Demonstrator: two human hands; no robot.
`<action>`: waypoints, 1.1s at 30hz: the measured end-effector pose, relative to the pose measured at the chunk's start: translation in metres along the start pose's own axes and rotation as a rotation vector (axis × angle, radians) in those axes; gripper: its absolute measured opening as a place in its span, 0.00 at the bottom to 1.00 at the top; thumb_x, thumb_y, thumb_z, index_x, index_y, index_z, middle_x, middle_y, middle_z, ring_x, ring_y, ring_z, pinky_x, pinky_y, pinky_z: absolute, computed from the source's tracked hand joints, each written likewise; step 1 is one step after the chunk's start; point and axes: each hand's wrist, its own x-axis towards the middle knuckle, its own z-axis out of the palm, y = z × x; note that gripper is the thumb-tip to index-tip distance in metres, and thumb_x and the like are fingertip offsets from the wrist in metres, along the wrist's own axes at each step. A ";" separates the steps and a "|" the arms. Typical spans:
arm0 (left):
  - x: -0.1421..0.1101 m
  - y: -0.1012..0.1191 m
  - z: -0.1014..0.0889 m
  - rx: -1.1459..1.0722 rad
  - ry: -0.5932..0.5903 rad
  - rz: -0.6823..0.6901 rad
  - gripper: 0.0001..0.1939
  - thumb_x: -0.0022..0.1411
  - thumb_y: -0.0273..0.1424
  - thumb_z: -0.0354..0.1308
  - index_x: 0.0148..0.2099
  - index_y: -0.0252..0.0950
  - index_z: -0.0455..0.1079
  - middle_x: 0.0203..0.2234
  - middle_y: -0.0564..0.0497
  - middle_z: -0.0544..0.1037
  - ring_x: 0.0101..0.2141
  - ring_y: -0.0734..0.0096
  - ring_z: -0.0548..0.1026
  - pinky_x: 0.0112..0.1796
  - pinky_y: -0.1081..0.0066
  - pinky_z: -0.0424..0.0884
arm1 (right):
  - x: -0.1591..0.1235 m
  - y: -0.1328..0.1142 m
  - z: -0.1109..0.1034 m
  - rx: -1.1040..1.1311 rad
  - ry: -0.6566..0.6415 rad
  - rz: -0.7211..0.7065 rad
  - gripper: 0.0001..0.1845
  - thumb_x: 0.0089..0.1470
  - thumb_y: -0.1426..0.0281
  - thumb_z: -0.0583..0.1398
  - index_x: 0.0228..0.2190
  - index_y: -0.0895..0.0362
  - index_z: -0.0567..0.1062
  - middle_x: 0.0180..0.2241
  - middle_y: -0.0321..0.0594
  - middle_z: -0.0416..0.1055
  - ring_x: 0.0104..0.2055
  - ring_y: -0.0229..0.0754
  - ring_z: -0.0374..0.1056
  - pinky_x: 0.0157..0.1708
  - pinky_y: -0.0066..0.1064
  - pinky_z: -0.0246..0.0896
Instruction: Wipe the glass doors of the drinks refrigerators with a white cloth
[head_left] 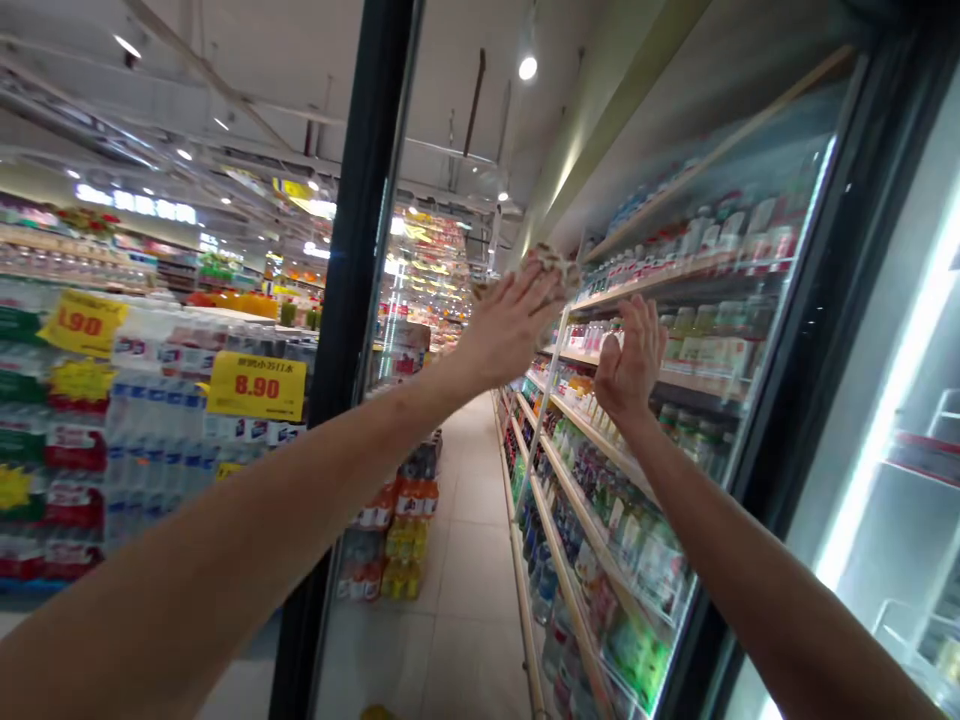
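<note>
A glass door (pixel 480 560) in a black frame (pixel 352 250) stands in front of me. My left hand (pixel 510 325) reaches up to the pane and presses a crumpled beige and brown cloth (pixel 556 265) against it, the fingers lying over the cloth. To the right, my right hand (pixel 630 360) is raised near the same pane with nothing in it. Its fingers point up and its thumb stands apart. Whether the right fingertips touch the glass, I cannot tell.
Shelves of bottled drinks (pixel 600 450) show in the glass on the right. A lit cooler (pixel 885 450) is at far right. Stacked drink packs (pixel 161 450) with yellow price signs (pixel 256 386) stand at left. A tiled aisle floor (pixel 472 520) shows through the pane.
</note>
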 end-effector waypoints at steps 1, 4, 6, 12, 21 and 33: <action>-0.006 0.010 0.006 -0.010 -0.002 0.039 0.25 0.62 0.35 0.46 0.60 0.34 0.56 0.62 0.45 0.53 0.63 0.56 0.46 0.61 0.56 0.45 | 0.000 0.000 0.000 0.009 0.002 -0.001 0.25 0.58 0.64 0.43 0.55 0.56 0.60 0.59 0.46 0.58 0.64 0.45 0.47 0.60 0.48 0.42; -0.020 0.023 0.018 -0.047 0.040 0.088 0.34 0.58 0.49 0.49 0.59 0.32 0.56 0.62 0.41 0.54 0.63 0.52 0.47 0.60 0.54 0.46 | -0.001 -0.002 0.001 0.030 -0.003 0.001 0.25 0.58 0.64 0.43 0.55 0.57 0.61 0.59 0.46 0.58 0.64 0.45 0.48 0.61 0.47 0.42; -0.020 0.010 0.018 -0.054 0.077 0.072 0.30 0.60 0.47 0.47 0.59 0.34 0.57 0.61 0.43 0.56 0.62 0.56 0.50 0.60 0.55 0.47 | -0.002 -0.003 0.001 0.042 -0.005 0.016 0.25 0.58 0.64 0.43 0.54 0.56 0.62 0.58 0.46 0.59 0.64 0.45 0.48 0.61 0.48 0.42; 0.003 -0.064 -0.008 0.007 0.276 -0.339 0.25 0.61 0.31 0.45 0.60 0.36 0.55 0.63 0.45 0.52 0.64 0.57 0.44 0.61 0.51 0.45 | -0.002 -0.004 0.002 0.058 -0.010 0.029 0.25 0.57 0.66 0.44 0.55 0.56 0.61 0.58 0.46 0.59 0.64 0.45 0.47 0.61 0.49 0.42; -0.029 -0.003 0.024 -0.024 0.058 0.167 0.20 0.63 0.33 0.45 0.58 0.39 0.59 0.62 0.49 0.55 0.63 0.60 0.46 0.60 0.56 0.50 | -0.003 -0.001 0.004 0.024 -0.006 -0.004 0.28 0.56 0.66 0.44 0.58 0.58 0.58 0.60 0.48 0.55 0.64 0.45 0.48 0.60 0.49 0.43; -0.042 -0.009 0.023 -0.012 0.052 0.263 0.20 0.63 0.31 0.46 0.57 0.44 0.60 0.61 0.54 0.57 0.63 0.66 0.45 0.60 0.60 0.51 | -0.003 -0.003 0.005 -0.015 -0.057 0.015 0.30 0.57 0.66 0.43 0.61 0.56 0.49 0.60 0.45 0.56 0.65 0.45 0.46 0.61 0.49 0.40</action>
